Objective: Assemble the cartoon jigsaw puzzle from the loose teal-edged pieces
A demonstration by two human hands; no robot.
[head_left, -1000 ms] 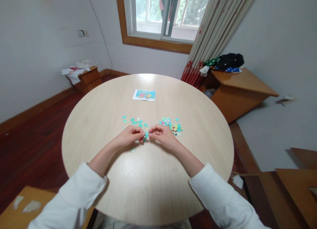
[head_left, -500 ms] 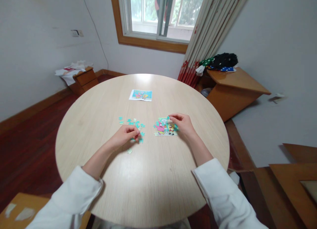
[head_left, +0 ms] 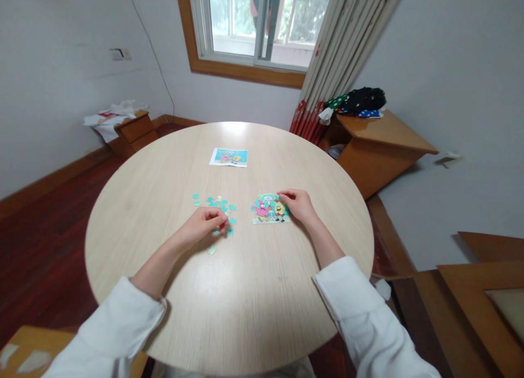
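A partly joined cartoon jigsaw lies on the round wooden table. My right hand rests at its right edge, fingers curled and pinched against the top corner; a piece in them cannot be made out. Several loose teal pieces are scattered to the left. My left hand sits among them with fingertips pinched together over a piece. One stray piece lies just below that hand. A printed reference picture lies farther back on the table.
A low wooden cabinet with dark dotted cloth on top stands at the right by the curtain. A small wooden box with papers sits on the floor at the left wall. Wooden boards lie at the lower right.
My hands, pinched together at the table's middle a second ago, have separated. The right hand moved right to the joined jigsaw and stays there. The left hand stays on the loose pieces.
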